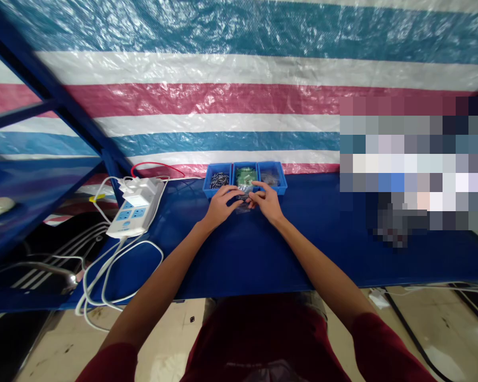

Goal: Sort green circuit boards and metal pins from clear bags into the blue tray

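Observation:
Both hands meet over the blue table, just in front of three blue bins. My left hand (222, 206) is closed, fingers and thumb pinching the left side of a small clear plastic item (244, 207), possibly a bag. My right hand (267, 202) grips its right side with curled fingers, the index finger raised toward the bins. Its exact kind and contents are too small to tell. In the left bin (207, 185) lie many metal screws (220, 181). Green circuit boards (246, 175) fill the middle bin. Clear, greyish small pieces (269, 179) lie in the right bin (283, 185).
On the left, a white power strip (123, 225) carries plugged-in white adapters (139, 191), with loose white cables (103, 286) trailing over the table edge. Blue frame bars (79, 119) rise there. Striped sheeting (223, 101) hangs behind; a pixelated area covers the right.

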